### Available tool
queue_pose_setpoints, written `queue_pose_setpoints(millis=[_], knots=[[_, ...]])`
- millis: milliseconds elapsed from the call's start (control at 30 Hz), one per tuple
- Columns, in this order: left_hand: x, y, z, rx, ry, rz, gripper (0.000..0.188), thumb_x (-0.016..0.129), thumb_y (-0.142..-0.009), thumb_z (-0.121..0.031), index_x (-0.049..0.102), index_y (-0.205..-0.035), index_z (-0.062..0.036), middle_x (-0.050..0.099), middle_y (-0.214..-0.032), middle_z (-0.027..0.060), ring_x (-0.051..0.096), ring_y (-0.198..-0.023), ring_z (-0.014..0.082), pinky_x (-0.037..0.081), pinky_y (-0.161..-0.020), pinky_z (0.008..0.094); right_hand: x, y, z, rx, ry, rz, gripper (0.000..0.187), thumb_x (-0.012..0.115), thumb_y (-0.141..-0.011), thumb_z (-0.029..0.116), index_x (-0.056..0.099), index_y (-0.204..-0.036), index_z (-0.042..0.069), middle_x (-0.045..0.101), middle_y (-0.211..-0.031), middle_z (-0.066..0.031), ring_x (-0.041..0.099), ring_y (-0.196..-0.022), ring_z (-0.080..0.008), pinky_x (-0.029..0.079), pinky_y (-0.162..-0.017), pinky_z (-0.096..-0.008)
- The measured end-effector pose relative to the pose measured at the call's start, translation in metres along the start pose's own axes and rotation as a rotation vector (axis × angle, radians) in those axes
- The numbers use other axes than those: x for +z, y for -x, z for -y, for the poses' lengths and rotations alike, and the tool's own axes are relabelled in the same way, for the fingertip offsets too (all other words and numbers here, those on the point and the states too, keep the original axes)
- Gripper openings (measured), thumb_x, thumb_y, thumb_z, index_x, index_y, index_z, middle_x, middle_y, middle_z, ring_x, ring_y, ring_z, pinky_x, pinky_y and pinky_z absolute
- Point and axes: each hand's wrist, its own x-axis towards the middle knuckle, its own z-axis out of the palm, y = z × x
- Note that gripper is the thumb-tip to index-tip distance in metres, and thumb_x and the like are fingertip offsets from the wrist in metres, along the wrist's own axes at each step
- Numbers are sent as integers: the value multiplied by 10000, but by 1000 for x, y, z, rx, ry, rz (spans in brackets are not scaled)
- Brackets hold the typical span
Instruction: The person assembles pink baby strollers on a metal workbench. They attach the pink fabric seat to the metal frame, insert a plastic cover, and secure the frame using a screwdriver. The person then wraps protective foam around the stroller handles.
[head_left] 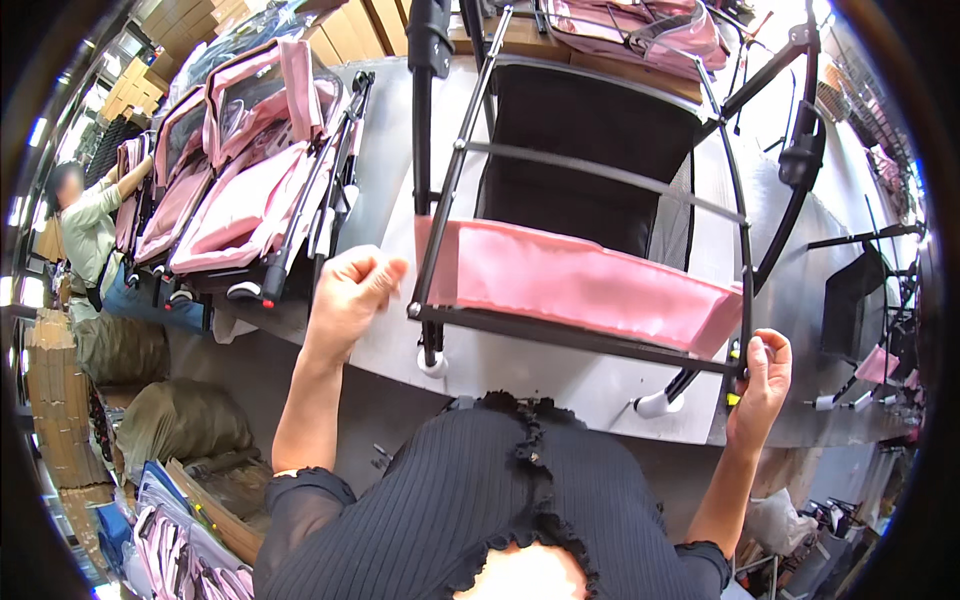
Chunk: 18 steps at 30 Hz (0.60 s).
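Black tubular-metal stroller frame (602, 177) with one pink fabric panel (590, 285) and one black fabric panel (590, 120) stands on the grey metal bench (385, 210), near its front edge. Two hands show: the left hand (350, 290) is curled, thumb against fingers, just beside the frame; the right hand (765, 380) bends round its near right corner, though I cannot tell whether it grips. An uneven pull could roll or skew the frame on its wheels, two white-cased ones (432, 362) visible; a moving joint might pinch fingertips.
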Motion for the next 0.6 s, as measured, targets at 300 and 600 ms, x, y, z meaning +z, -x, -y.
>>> queue_pose_setpoints(millis=[300, 600], knots=[[38, -78, -15, 379, -266, -116, 611, 684, -782, -276, 420, -1273, -28, 536, -1110, 127, 552, -943, 169, 453, -824, 311, 31, -87, 5, -218, 232, 205, 400, 605, -869, 141, 442, -1224, 52, 452, -904, -15, 460, -819, -85, 399, -729, -229], [30, -137, -63, 691, -442, -336, 505, 684, -764, -246, 523, -1169, 9, 589, -1033, 117, 558, -983, 224, 437, -820, 351, 53, -163, 41, -577, 296, -102, 462, 684, -822, 219, 495, -1204, 41, 571, -1005, -80, 561, -791, -123, 467, -664, -245]])
